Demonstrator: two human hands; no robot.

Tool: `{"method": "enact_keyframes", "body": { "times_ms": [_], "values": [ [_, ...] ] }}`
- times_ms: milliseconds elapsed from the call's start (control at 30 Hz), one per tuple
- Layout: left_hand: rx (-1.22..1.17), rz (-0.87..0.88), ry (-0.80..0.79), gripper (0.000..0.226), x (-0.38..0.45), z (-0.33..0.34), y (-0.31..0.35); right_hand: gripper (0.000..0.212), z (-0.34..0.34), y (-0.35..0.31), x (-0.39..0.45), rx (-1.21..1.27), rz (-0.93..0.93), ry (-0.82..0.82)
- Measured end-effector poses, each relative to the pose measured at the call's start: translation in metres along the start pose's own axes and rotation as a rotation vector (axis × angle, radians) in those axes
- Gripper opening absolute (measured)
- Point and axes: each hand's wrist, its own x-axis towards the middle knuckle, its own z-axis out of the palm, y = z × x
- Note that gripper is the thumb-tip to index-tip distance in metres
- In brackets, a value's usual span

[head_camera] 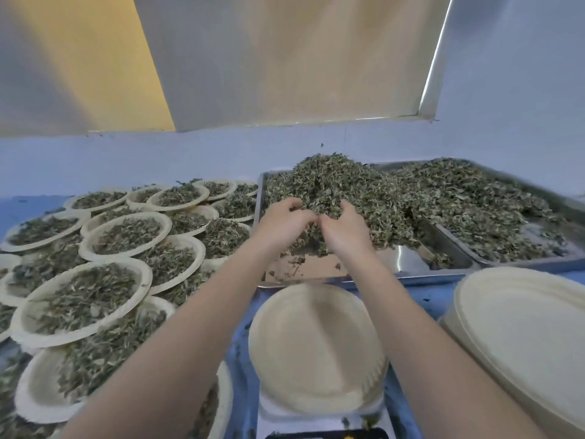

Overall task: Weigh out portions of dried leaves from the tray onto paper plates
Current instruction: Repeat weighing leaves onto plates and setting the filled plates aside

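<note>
Scooping dried leaves (335, 188) at the tray's (411, 275) near edge, my left hand (286, 220) and right hand (343, 228) curl round a heap; loose flakes could spill short of the empty plate (316, 346).

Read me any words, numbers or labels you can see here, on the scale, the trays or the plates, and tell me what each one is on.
None can be read.
Scale: its front panel is cut off at the bottom edge; no digits show.
Empty plate on the scale: plain, no print.
Stack of plates: plain.
Metal tray of dried leaves: no marking visible.
</note>
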Motion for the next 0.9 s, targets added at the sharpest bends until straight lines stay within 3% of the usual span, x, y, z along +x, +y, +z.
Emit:
{"method": "enact_keyframes", "body": {
  "times_ms": [167,233,333,467,567,667,733,800,900],
  "values": [
    [0.119,-0.252,-0.109,0.035,0.075,-0.002,-0.014,0.054,0.023,0.017,0.068,-0.134,0.332,-0.004],
    [0.01,-0.391,-0.178,0.043,0.096,-0.002,-0.03,0.047,0.022,0.024,0.091,-0.263,0.344,0.074],
    [-0.107,-0.453,-0.26,0.055,0.118,0.004,-0.052,0.055,0.005,0.034,0.122,-0.37,0.316,0.131],
    [-0.069,-0.385,-0.291,0.058,0.136,0.016,-0.071,0.06,0.0,0.056,0.142,-0.481,0.378,0.019],
    [-0.124,-0.379,-0.275,0.071,0.148,0.022,-0.079,0.039,0.024,0.058,0.142,-0.555,0.155,-0.115],
    [-0.107,-0.315,-0.197,0.064,0.155,0.026,-0.079,0.034,0.031,0.046,0.148,-0.409,0.001,-0.043],
    [0.009,-0.221,-0.088,0.061,0.161,0.024,-0.079,0.032,0.026,0.044,0.158,-0.463,-0.016,0.015],
    [0.135,-0.166,-0.078,0.067,0.164,0.022,-0.081,0.045,0.027,0.049,0.165,-0.627,0.018,-0.127],
    [0.124,-0.125,-0.241,0.071,0.161,0.027,-0.077,0.048,0.043,0.048,0.163,-0.551,0.013,-0.448]
  ]
}}
